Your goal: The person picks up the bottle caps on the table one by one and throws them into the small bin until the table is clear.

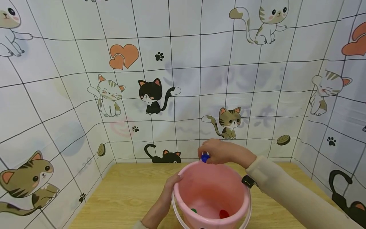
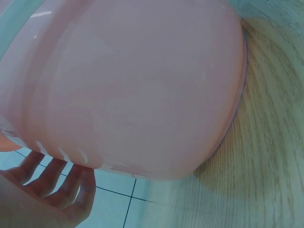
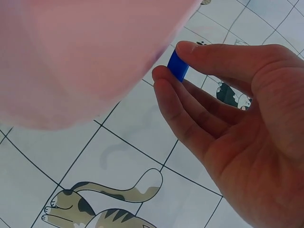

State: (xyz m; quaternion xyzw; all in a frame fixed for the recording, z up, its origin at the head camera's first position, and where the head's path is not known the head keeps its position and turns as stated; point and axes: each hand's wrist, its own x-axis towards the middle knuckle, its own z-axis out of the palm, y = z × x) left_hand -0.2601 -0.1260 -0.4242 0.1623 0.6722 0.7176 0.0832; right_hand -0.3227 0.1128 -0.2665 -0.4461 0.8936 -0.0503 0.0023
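A pink bucket (image 1: pixel 212 187) with a white handle (image 1: pixel 178 216) stands on the wooden table. On its left side my left hand (image 1: pixel 168 194) grips the rim. The left wrist view shows fingers (image 2: pixel 80 185) of that hand against the bucket's outer wall. Above the far rim, my right hand (image 1: pixel 221 152) pinches a small round blue piece (image 3: pixel 177 65) between thumb and fingertips; its exact kind is unclear. Inside the bucket lie a red piece (image 1: pixel 224 214) and a partly hidden green piece (image 1: pixel 193 210).
The wooden tabletop (image 1: pixel 128 184) extends around the bucket. A white cloth wall (image 1: pixel 186 79) with black grid lines and printed cats encloses the back and both sides. A black clip-like object (image 1: pixel 248 181) sits at the right wrist, close to the bucket's rim.
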